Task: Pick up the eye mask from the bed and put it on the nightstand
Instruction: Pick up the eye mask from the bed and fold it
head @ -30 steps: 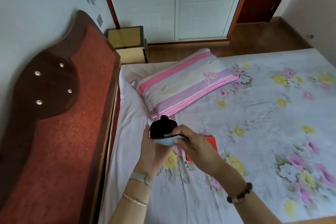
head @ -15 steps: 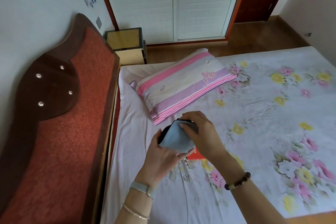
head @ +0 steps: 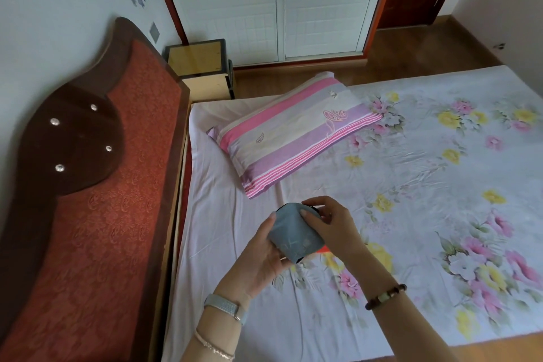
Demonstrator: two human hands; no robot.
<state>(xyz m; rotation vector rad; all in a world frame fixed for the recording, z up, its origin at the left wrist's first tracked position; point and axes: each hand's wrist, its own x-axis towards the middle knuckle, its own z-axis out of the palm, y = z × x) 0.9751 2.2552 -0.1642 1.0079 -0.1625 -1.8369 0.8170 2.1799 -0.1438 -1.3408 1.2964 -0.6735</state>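
We hold the eye mask in both hands above the near part of the bed, its grey-blue face turned up at us and a thin dark edge showing along its near rim. It is folded or bunched into a rounded pad, lifted clear of the sheet.

Our left hand cups the mask from below and from the left, palm up, fingers curled under it and the thumb lying along its left edge. Our right hand closes on the mask's far right corner, thumb pressed on top and the other fingers wrapped over the far edge, so that corner is pinched between them. A pale watch band and a thin chain sit on the left wrist; a bead bracelet circles the right one.

Just under the mask and the right hand a small piece of a red object shows on the floral sheet; we cannot tell what it is. Farther off lies a striped pink and lilac pillow, set at an angle. The red padded headboard runs down the left side. The nightstand stands at the far left beyond the head of the bed, against the wall, well apart from the mask, beside the white wardrobe doors.
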